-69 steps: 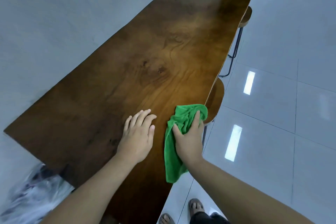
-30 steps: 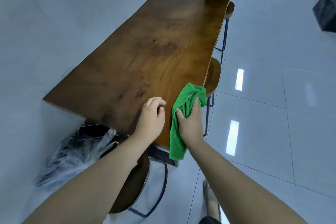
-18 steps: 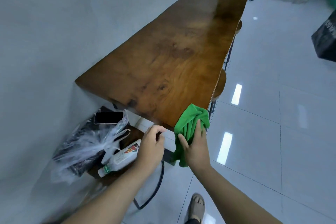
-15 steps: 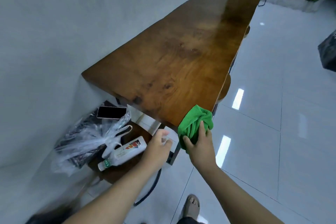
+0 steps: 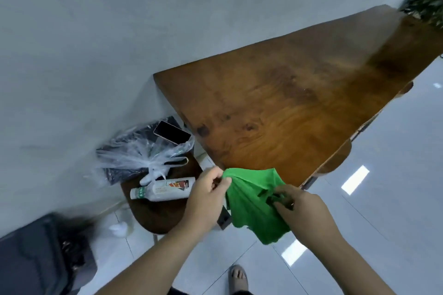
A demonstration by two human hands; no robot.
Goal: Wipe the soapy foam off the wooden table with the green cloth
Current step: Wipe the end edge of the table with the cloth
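Observation:
The green cloth (image 5: 251,201) hangs in the air just off the near corner of the wooden table (image 5: 287,103), held between both hands. My left hand (image 5: 207,195) pinches its upper left corner. My right hand (image 5: 302,208) grips its right side, fingers curled into the fabric. The cloth is spread and droops below the hands, over the floor. The brown tabletop looks glossy, and I see no foam on it.
A low dark wooden stool (image 5: 163,211) stands left of the table end, carrying a white bottle (image 5: 163,190), a clear plastic bag (image 5: 141,155) and a phone (image 5: 172,132). A grey wall runs along the left. A dark bin (image 5: 40,256) sits at bottom left. Glossy tiled floor lies to the right.
The cloth has come off the table's near corner. My left hand, which hovered beside it, now grips its corner, and both hands hold it spread in the air. The view swung left.

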